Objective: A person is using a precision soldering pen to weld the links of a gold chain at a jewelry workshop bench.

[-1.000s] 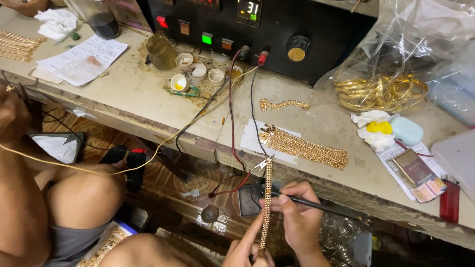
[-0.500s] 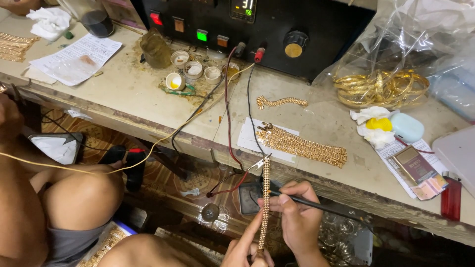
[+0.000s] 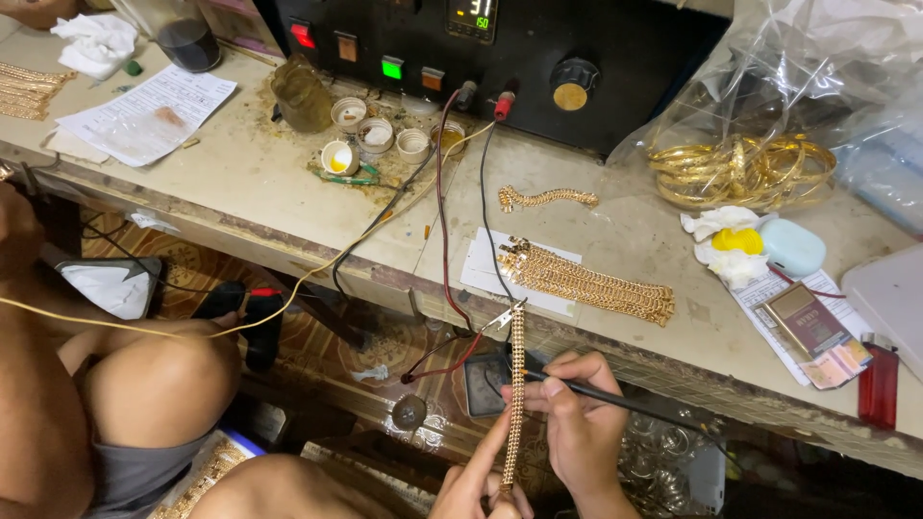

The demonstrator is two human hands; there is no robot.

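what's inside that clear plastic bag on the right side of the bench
The clear plastic bag holds a stack of gold bangles, showing through its lower part. Above them the crumpled, glaring plastic hides whatever else may be inside.

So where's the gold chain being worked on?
The gold chain hangs below the bench edge, clipped at its top, held by the left hand beside the right hand.
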